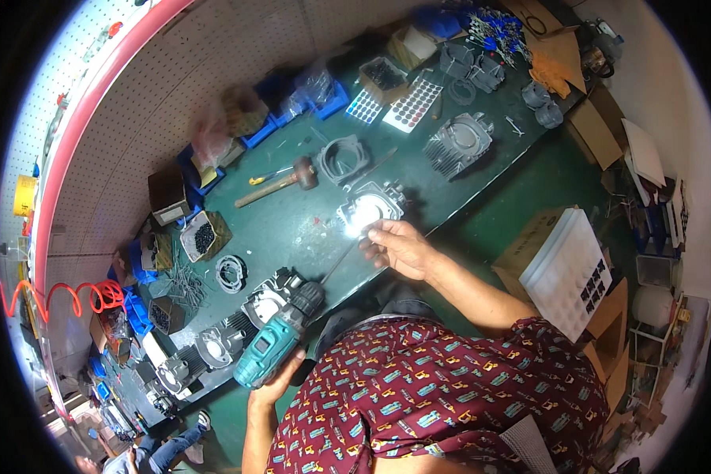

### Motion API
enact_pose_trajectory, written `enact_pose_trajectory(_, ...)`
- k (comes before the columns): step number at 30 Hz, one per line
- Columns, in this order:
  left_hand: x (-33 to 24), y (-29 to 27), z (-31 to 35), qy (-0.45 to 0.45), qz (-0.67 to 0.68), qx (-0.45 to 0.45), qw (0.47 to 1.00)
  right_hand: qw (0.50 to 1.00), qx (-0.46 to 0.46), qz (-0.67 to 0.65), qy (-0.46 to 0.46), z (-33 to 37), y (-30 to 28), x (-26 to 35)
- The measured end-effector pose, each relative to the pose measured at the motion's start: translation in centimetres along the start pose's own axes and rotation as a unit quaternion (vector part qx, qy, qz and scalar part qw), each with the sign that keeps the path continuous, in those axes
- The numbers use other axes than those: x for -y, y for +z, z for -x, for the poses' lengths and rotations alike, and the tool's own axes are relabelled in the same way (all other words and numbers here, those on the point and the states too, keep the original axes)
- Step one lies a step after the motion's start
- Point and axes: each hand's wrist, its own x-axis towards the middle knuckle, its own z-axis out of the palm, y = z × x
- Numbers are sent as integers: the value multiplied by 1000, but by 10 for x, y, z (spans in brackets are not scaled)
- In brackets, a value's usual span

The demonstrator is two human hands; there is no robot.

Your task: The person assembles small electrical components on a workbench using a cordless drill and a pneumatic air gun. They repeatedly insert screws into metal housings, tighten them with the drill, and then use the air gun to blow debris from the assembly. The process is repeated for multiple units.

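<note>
My left hand (283, 379) is wrapped around the handle of a teal cordless drill (267, 352). From the drill's black chuck, a long thin bit (340, 261) reaches up toward my right hand (399, 249). The right hand's fingers are pinched together at the near edge of a grey metal housing (381, 202); what they hold, if anything, is lost in glare. A bright light washes out part of this housing. Beside the drill, another metal housing (265, 306) stands on the green bench, partly covered by the chuck.
A mallet (280, 182), a ring-shaped casting (344, 159) and a finned housing (460, 146) lie across the green workbench (292, 229). Parts boxes, including one of small black parts (204, 237), line the back. Cardboard boxes (529, 245) stand right. Another person (146, 454) sits at lower left.
</note>
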Motion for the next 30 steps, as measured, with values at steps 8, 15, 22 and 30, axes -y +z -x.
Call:
enact_pose_trajectory(8,-33,22,-37,47,-34,39,998,991,-67,-92,-70,11,-17,24)
enact_pose_trajectory(15,-17,15,-59,111,-56,85,989,984,-110,-113,-86,22,-9,30)
enact_pose_trajectory(22,-74,37,-72,316,-148,49,936,977,-109,-182,-21,6,-14,44)
enact_pose_trajectory(30,-57,77,-40,24,46,-37,998,994,19,-73,84,-32,-35,90)
